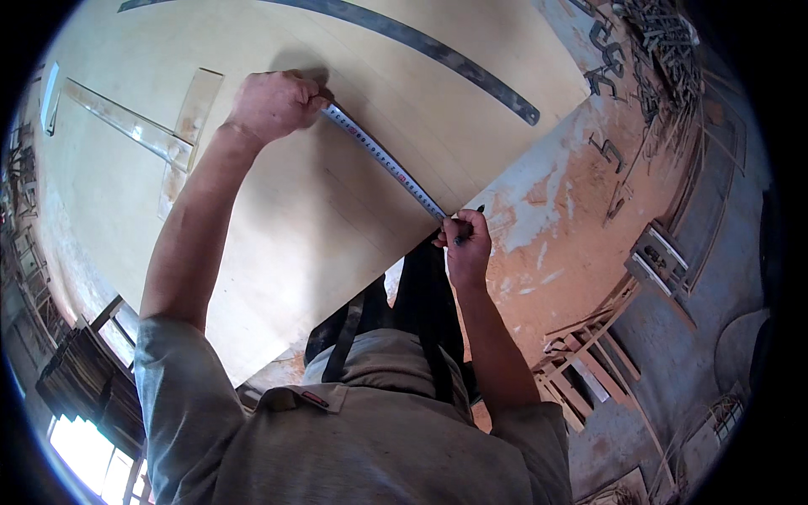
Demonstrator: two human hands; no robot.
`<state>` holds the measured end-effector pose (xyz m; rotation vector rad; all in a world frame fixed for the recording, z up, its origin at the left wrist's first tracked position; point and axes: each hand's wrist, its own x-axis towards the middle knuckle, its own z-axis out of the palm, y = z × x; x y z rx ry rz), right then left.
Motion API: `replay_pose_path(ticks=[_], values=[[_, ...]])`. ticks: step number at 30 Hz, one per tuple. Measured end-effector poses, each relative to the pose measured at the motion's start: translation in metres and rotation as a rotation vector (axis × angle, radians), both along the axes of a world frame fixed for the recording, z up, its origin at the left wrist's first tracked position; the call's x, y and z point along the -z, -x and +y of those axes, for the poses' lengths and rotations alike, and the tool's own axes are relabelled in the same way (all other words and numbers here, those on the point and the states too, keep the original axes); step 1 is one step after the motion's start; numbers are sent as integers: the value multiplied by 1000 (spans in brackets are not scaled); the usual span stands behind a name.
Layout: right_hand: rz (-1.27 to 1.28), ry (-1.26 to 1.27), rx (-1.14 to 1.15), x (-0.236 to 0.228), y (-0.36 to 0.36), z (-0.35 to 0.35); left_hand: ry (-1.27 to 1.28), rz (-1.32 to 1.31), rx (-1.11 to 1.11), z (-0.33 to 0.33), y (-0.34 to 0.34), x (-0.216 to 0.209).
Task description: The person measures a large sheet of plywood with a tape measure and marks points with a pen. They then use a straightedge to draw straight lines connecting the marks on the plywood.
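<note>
Left hand [271, 105] stretched far out over a pale board [278, 236], fingers curled shut on the far end of a tape [383, 160], pressing it flat so the blade does not lift or slide. Right hand [465, 244] at the board's near right edge, closed around a dark pen [471, 220] and also pinching the near end of the tape against that edge, apparently to keep the blade taut and the reading lined up with the edge. Tape running straight and diagonal between both hands, lying on the board's surface, markings facing up. Hands well apart, one at each end of the tape.

Board lying on a table [581, 194] dusted with reddish sawdust and pale smears, bare to the right of the board. Far on the board, a long dark curved strip [438, 49], laid flat and clear of the tape. At left on the board, a clear T-square [147, 126], parked well away from the measuring line. At far right beyond the table, a heap of thin wood scraps [665, 42], and lower right, wooden frames [589, 370] stacked on the floor. Near bottom, grey shirt and dark apron straps of the person leaning over the board, presumably for reach.
</note>
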<state>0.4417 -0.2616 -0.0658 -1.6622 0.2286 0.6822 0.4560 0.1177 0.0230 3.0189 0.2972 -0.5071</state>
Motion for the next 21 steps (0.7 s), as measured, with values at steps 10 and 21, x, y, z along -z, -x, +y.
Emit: replay_pose_path(ticks=[10,21], values=[[0,-46,72,2,2,4,-79,-36,20,-3,-5,15],[-143,-209,161,-59,-39,31,-55,9,-13,-5,-9,11]])
